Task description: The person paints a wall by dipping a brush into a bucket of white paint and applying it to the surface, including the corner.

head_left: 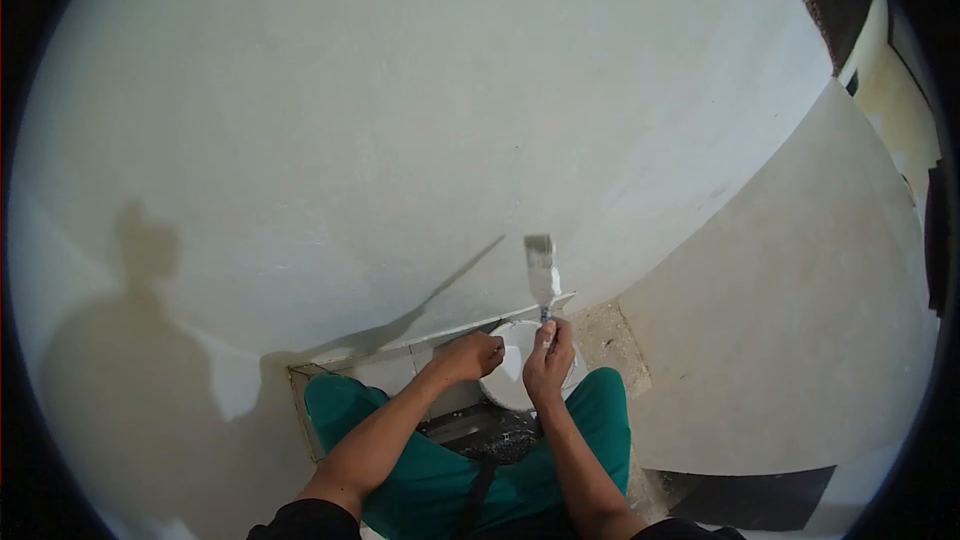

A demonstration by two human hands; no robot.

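Note:
My right hand (548, 362) is wrapped round the handle of a paintbrush (543, 270). The brush points up with its bristles away from me, and white paint coats its ferrule and part of the bristles. Below it stands a round bucket (513, 398) with white paint inside, between my knees. At the bucket's left rim my left hand (474, 356) is closed, its fingers curled over the edge; the fingertips are partly hidden.
A large pale wall (400, 120) rises in front, bearing my shadow. Another wall (780, 300) meets it on the right. Light tiles (385, 372) run along the wall's foot. A dark rectangular patch (745, 498) lies at the lower right.

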